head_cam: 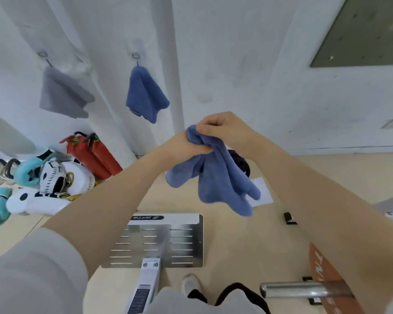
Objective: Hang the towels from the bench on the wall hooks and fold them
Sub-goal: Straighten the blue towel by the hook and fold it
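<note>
White wall (236, 64) with two small hooks, one bearing a folded grey cloth towel (63, 94), the other a folded blue cloth towel (144, 95). In front, a crumpled blue terry towel (216, 175) hangs below both hands. Left hand (184, 143) and right hand (222, 128), touching, each pinch its bunched top edge closed.

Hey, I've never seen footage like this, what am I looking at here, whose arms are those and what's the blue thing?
This is one picture from a camera worn on a person's head, looking forward and down. The arms are theirs. The left hand and right hand together grip a bunched blue towel in mid-air. On the wall ahead, a grey towel and another blue towel already hang from hooks. Below is a metal plate on the floor, with boxing gloves at left.
</note>
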`<action>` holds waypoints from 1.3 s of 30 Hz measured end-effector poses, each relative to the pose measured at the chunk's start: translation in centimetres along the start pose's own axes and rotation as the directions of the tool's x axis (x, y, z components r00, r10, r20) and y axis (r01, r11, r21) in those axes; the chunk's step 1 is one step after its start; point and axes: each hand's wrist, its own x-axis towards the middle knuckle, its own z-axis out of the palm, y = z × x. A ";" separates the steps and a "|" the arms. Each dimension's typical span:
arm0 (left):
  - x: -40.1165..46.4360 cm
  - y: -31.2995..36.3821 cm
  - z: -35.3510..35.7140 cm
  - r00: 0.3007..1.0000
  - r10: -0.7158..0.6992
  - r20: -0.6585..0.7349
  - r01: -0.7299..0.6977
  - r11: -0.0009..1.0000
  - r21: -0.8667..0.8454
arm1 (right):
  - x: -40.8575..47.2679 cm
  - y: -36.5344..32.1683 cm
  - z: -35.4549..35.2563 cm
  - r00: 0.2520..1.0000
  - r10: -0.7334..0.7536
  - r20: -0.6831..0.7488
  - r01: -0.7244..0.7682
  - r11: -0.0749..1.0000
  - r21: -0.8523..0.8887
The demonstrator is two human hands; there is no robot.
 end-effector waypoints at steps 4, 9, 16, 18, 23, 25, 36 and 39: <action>0.0 0.0 -1.7 0.979 -0.048 -0.196 0.002 0.973 -0.230 | 0.9 0.1 -0.7 0.996 -0.050 0.079 0.047 0.998 0.029; 1.5 1.1 -3.3 0.914 -0.095 -0.393 -0.085 0.905 -0.418 | 2.4 1.5 -1.1 0.987 -0.103 -0.125 0.059 0.948 -0.313; 5.9 1.4 -6.0 0.856 -0.275 -0.438 -0.031 0.818 -0.574 | 5.2 3.3 -3.5 0.975 0.074 -0.208 -0.154 0.903 -0.401; 7.0 0.4 -7.0 0.828 -0.336 -0.449 -0.006 0.795 -0.607 | 6.1 4.0 -4.9 0.958 0.173 -0.228 -0.230 0.939 -0.256; 9.4 -2.6 -8.0 0.691 -0.454 -0.562 -0.013 0.770 -0.638 | 8.6 5.4 -8.6 0.957 0.243 -0.155 -0.281 0.907 -0.315; 11.1 -2.3 -8.1 0.746 -0.378 -0.548 0.071 0.864 -0.499 | 10.2 5.4 -9.8 0.964 0.197 -0.180 -0.239 0.938 -0.251; 16.8 2.5 -7.3 0.955 0.043 -0.294 -0.066 0.995 -0.070 | 16.8 3.0 -11.7 0.984 0.095 0.150 -0.040 0.942 -0.335; 18.2 2.1 -7.5 0.952 -0.027 -0.304 0.028 1.000 0.000 | 17.6 3.1 -12.7 0.997 0.056 0.050 -0.030 0.907 -0.420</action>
